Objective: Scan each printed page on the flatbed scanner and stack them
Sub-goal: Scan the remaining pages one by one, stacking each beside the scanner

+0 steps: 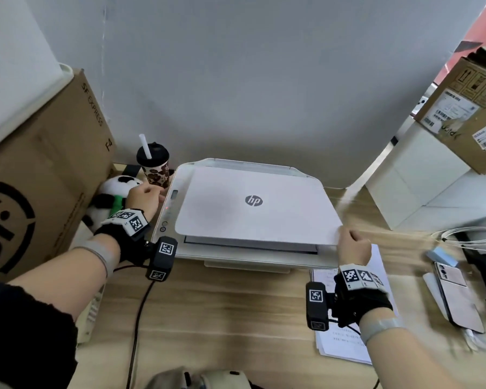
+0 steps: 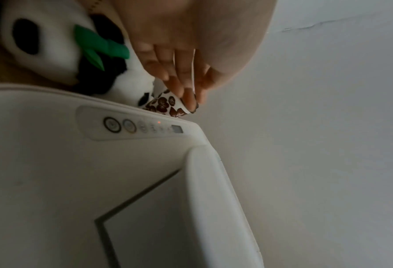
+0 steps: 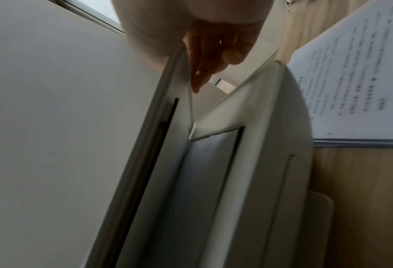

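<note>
A white HP flatbed scanner [image 1: 247,262] stands on the wooden table against the wall. Its lid [image 1: 253,203] is raised a little at the front. My right hand [image 1: 351,245] grips the lid's front right corner, fingers [image 3: 204,59] curled under the edge. The glass [image 3: 209,181] shows in the gap; I cannot tell whether a page lies on it. My left hand [image 1: 145,196] hovers at the scanner's left side by the control panel [image 2: 131,127], fingers [image 2: 181,87] straight and holding nothing. A stack of printed pages [image 1: 348,341] lies on the table under my right wrist.
A large cardboard box [image 1: 40,178], a panda plush [image 1: 115,192] and a lidded cup with a straw [image 1: 153,167] crowd the scanner's left side. To the right lie a phone [image 1: 458,296], coiled cables [image 1: 472,237] and a white cabinet [image 1: 418,186].
</note>
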Motion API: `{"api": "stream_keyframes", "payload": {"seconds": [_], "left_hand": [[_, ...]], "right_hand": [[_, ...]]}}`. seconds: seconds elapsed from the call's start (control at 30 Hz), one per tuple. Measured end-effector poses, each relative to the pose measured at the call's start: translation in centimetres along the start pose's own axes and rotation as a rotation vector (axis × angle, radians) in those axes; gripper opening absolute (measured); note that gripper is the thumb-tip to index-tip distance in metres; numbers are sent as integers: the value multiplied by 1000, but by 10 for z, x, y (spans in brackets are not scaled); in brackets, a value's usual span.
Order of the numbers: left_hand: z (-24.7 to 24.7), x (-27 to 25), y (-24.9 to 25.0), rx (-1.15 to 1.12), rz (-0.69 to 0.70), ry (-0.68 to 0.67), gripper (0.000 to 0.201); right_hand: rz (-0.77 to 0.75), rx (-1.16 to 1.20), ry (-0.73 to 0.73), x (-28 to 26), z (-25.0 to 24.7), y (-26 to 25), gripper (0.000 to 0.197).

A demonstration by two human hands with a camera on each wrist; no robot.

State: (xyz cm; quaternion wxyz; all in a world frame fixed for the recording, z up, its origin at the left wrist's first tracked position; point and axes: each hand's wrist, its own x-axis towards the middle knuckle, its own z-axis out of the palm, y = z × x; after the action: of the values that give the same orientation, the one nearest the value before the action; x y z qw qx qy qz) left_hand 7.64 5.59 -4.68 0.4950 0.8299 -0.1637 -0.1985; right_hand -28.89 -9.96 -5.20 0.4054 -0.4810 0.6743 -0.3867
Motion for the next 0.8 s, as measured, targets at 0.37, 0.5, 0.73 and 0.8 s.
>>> {"api": "stream_keyframes", "payload": {"seconds": [0.37,0.5,0.73,0.8], "left_hand": [[13,-1,-21,226,-207,-188,36],[17,1,-23,172,-235,-140,34],[25,-6,-34,149,-230,-19,37],[26,-12,-39,159,-230,23,40]], "right_hand": [[174,-181,-101,20,22,43,17],[165,-221,-78,23,26,48,24],[132,-216,-59,15,22,41,43],[125,-192,-58,14,22,41,42]]}}
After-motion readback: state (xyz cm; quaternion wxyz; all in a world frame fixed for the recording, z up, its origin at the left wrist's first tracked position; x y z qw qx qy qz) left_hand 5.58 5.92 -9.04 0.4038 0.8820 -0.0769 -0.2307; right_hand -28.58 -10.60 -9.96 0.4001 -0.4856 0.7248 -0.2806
